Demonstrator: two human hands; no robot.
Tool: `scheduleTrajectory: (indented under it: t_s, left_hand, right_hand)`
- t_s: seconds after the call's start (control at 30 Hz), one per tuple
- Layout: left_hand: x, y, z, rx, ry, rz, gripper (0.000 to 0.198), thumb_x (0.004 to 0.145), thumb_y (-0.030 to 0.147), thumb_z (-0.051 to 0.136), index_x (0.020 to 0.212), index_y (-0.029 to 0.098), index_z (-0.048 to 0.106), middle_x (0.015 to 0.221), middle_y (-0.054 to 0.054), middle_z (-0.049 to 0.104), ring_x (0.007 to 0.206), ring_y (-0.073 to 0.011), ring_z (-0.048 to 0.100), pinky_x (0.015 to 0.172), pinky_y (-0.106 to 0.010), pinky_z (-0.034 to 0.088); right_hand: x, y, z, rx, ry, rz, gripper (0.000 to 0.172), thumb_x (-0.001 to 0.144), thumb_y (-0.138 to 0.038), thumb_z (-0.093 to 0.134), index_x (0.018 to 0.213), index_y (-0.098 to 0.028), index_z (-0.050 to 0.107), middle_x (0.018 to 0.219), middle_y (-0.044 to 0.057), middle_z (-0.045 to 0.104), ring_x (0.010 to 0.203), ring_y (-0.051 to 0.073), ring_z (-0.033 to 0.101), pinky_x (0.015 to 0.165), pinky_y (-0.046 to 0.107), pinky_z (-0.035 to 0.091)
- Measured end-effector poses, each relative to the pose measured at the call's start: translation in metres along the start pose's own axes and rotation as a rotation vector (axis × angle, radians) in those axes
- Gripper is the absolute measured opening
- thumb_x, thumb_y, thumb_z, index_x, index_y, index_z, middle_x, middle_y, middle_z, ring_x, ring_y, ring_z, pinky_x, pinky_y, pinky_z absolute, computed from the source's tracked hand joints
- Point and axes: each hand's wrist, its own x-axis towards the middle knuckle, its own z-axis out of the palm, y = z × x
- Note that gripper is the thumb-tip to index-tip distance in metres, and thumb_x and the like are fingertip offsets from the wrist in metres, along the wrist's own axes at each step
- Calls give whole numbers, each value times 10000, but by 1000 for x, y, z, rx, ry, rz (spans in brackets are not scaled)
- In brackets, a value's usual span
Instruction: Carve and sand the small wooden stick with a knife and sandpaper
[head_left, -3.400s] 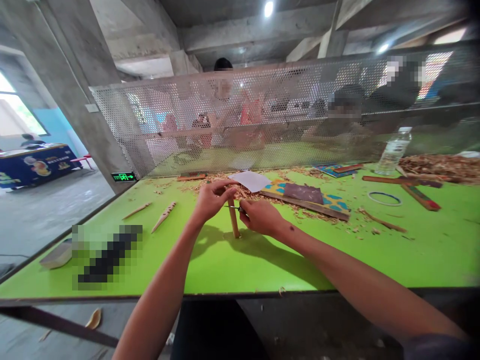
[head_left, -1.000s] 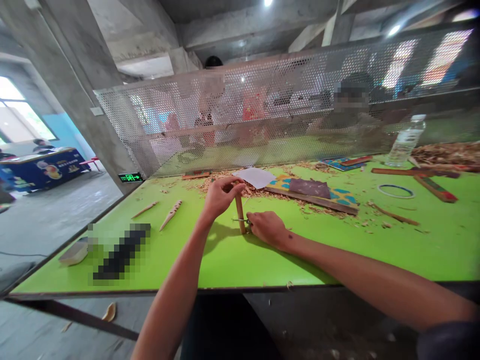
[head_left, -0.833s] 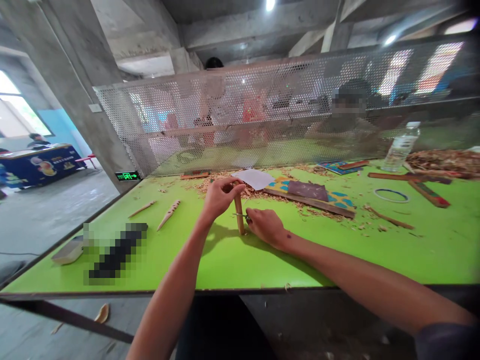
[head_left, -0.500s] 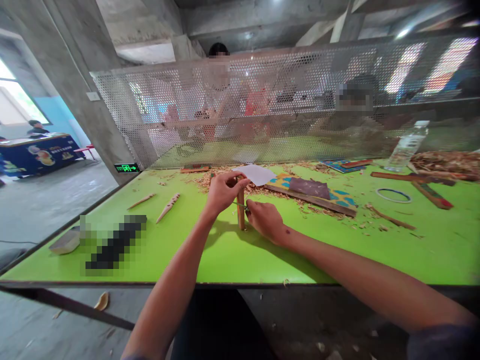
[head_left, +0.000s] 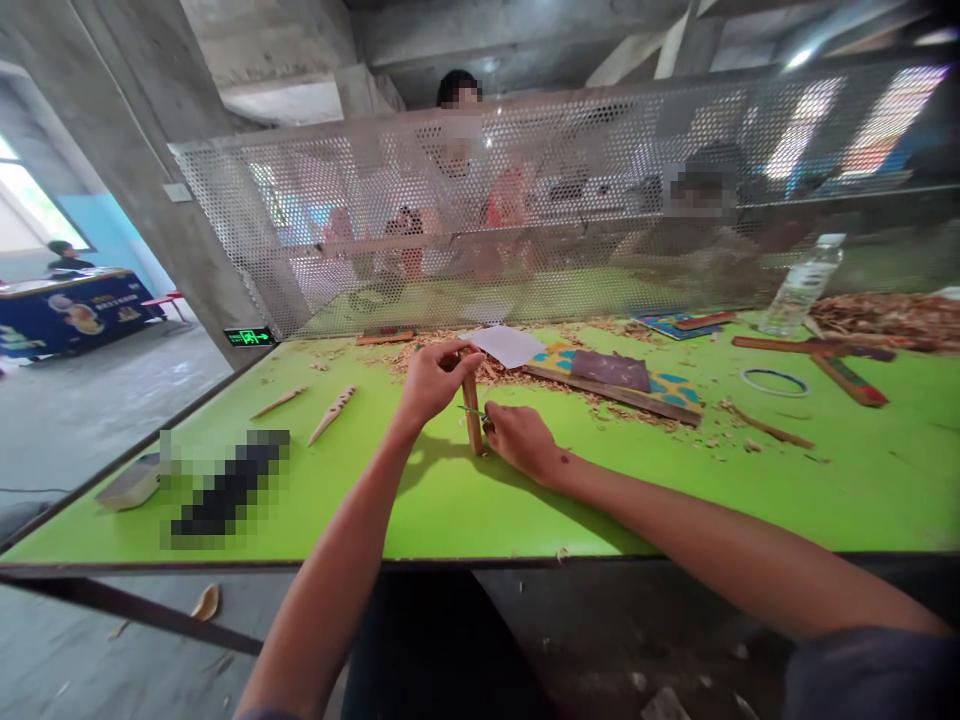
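Observation:
My left hand (head_left: 439,382) pinches the top of a narrow wooden strip (head_left: 472,425), which stands nearly upright with its lower end on the green table (head_left: 360,510). To the right, my right hand (head_left: 521,438) is closed around a small tool, mostly hidden in the fist. The tool's thin blade (head_left: 470,410) crosses the strip around mid-height; its exact kind is hard to make out. Wood shavings (head_left: 420,358) lie behind my hands, beside a white sheet of paper (head_left: 510,346).
Two carved wooden sticks (head_left: 332,414) lie at left, near a blurred dark object (head_left: 232,490). Behind at right are a patterned board with sandpaper (head_left: 611,371), a tape ring (head_left: 775,382), wood strips (head_left: 847,378) and a plastic bottle (head_left: 802,285). A perforated metal screen (head_left: 337,230) runs along the back.
The strip's top and my left hand have shifted slightly left, so the strip leans a little more. The view has moved slightly. Both hands keep their holds.

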Motion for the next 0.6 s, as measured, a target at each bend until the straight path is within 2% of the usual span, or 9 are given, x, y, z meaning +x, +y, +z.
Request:
scheduleTrajectory:
  t_s: [0.17, 0.27, 0.4, 0.6]
  left_hand:
    - [2, -12, -9, -33, 22, -50, 355, 833, 472, 726, 969, 147, 777, 704, -45, 726, 601, -151, 659, 528, -229, 491]
    - [2, -23, -19, -117, 73, -98, 395, 788, 492, 765, 953, 133, 773, 741, -63, 745, 617, -156, 678, 559, -242, 529]
    - [2, -26, -22, -166, 63, -112, 395, 776, 494, 778, 945, 138, 766, 731, -53, 741, 635, -161, 692, 568, -244, 537]
    - [2, -14, -9, -104, 38, -44, 321, 820, 455, 750, 939, 157, 765, 682, -26, 700, 591, -141, 652, 492, -213, 454]
  right_hand:
    - [-4, 1, 1, -34, -89, -23, 214, 991, -236, 466, 1067, -174, 656, 907, 104, 773, 799, 235, 722, 663, 297, 408]
    - [-4, 2, 2, -60, -121, -47, 243, 1006, -299, 459, 1055, -197, 673, 890, 101, 774, 791, 242, 728, 640, 295, 404]
    - [0, 2, 1, -68, -96, -60, 229, 997, -270, 460, 1052, -200, 670, 905, 89, 775, 793, 237, 729, 633, 295, 399]
    - [10, -2, -3, -81, -3, -25, 208, 996, -209, 441, 1099, -179, 619, 975, 99, 762, 803, 229, 716, 652, 298, 399]
